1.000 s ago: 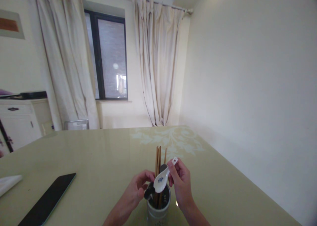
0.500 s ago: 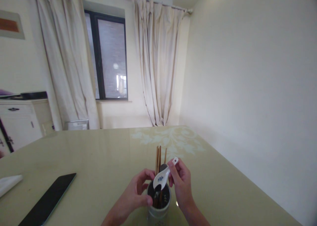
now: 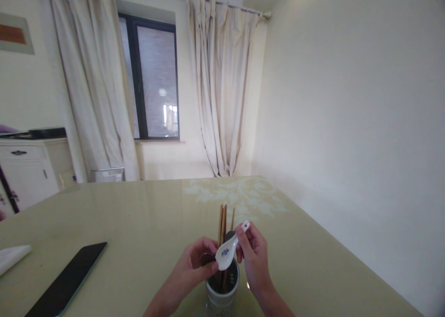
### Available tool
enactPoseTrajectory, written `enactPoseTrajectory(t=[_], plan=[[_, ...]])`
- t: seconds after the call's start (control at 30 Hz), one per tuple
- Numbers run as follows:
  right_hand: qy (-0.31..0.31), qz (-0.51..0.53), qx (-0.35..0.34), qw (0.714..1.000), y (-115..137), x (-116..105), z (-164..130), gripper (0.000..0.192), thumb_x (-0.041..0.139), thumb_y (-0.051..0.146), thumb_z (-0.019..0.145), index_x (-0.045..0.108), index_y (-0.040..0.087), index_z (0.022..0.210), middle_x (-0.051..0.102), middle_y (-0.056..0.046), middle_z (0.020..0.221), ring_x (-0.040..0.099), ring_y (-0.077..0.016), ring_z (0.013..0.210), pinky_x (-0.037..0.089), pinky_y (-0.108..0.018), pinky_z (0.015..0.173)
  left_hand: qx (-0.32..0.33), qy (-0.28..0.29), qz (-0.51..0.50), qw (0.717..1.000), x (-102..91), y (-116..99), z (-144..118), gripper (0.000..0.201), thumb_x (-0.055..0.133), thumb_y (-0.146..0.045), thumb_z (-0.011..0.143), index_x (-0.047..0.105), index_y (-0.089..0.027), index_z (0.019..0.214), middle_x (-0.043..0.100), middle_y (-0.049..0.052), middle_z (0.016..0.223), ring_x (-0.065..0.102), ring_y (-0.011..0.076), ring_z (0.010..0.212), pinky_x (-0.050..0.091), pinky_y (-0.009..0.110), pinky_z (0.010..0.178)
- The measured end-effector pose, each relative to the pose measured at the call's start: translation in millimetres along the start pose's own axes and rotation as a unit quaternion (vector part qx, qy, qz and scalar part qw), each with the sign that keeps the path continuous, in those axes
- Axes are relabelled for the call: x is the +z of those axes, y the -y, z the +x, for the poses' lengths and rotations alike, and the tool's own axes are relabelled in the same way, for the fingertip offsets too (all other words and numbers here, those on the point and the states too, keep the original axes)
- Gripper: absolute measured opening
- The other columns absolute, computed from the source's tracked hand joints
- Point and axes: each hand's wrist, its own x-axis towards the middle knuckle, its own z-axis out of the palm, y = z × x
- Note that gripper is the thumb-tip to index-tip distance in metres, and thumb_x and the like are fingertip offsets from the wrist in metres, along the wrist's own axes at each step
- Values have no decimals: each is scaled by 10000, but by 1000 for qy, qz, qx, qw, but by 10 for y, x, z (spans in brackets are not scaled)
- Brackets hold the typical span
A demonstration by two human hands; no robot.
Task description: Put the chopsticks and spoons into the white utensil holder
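In the head view, my right hand (image 3: 255,256) pinches the handle of a white porcelain spoon (image 3: 225,256) with a blue motif, its bowl hanging over the mouth of a pale utensil cup (image 3: 221,301). Curled at the cup's left rim, my left hand (image 3: 187,270) has its thumb and fingers around the dark rounded head of a metal spoon (image 3: 207,259). The lower part of that spoon is hidden. Wooden chopsticks (image 3: 221,224) stand upright in the cup, and another dark spoon head (image 3: 229,235) shows behind the porcelain spoon.
A black flat slab, perhaps a tablet or phone (image 3: 67,280), lies on the glossy table (image 3: 146,224) to the left, with a white object (image 3: 13,257) beyond it at the edge of view. A wall (image 3: 347,145) runs along the right side.
The dark metal spoon head has shifted from inside the cup leftward to between my left thumb and fingers. My right hand and the porcelain spoon have barely moved.
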Motion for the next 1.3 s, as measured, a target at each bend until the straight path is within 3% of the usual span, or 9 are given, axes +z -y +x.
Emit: enactPoseTrajectory(t=[0.13,0.27,0.37,0.5,0.63,0.73,1.07,1.3], plan=[[-11,8,-8,1000,29,9,-6,505,769,661,895,578,212,764,433,89,562,364,-67,430,302,-171,378,15,-16,0,1000,-46,76,15,310,932,-389,775,707,-201,873,744,64,1086,719,233,977,535,342,881],[-32,7,-29,999,62,8,-17,506,736,680,913,575,219,782,413,94,569,352,-69,437,295,-175,388,27,-48,69,996,-105,161,4,336,908,-479,779,748,-194,857,727,83,1125,680,239,1008,525,343,913],[-14,-6,-31,999,59,9,-35,514,724,692,915,572,221,774,420,88,581,364,-72,439,302,-176,389,36,-63,120,990,-109,177,-15,371,888,-544,773,772,-198,837,719,82,1075,643,255,1031,512,334,918],[11,-9,-8,1000,37,18,-62,534,728,718,891,554,229,761,427,83,591,368,-76,440,311,-180,382,39,-66,149,986,-88,178,-25,410,871,-580,769,739,-193,740,684,64,979,616,244,974,497,313,881],[24,-5,-3,1000,27,17,-71,526,744,695,890,553,224,754,425,81,596,360,-75,459,310,-178,394,38,-81,154,984,-80,191,-16,411,868,-573,776,712,-192,766,664,51,963,588,213,909,472,284,818],[27,-2,-3,1000,27,15,-68,522,756,680,890,555,219,749,425,80,594,357,-72,462,305,-173,396,36,-60,163,984,-80,197,0,402,846,-561,810,685,-194,780,635,23,879,565,189,834,447,277,777],[-38,26,27,999,-32,-9,20,550,800,716,825,605,206,757,414,99,517,347,-59,393,296,-164,346,34,-36,139,989,-108,291,12,409,839,-525,845,587,-215,928,581,-10,891,554,162,841,433,267,762],[-86,94,54,990,-47,-57,123,518,881,651,772,637,195,779,409,118,501,324,-36,383,247,-144,353,48,-28,42,998,12,167,15,431,878,-489,817,550,-230,923,611,-11,898,572,153,845,450,248,737]])
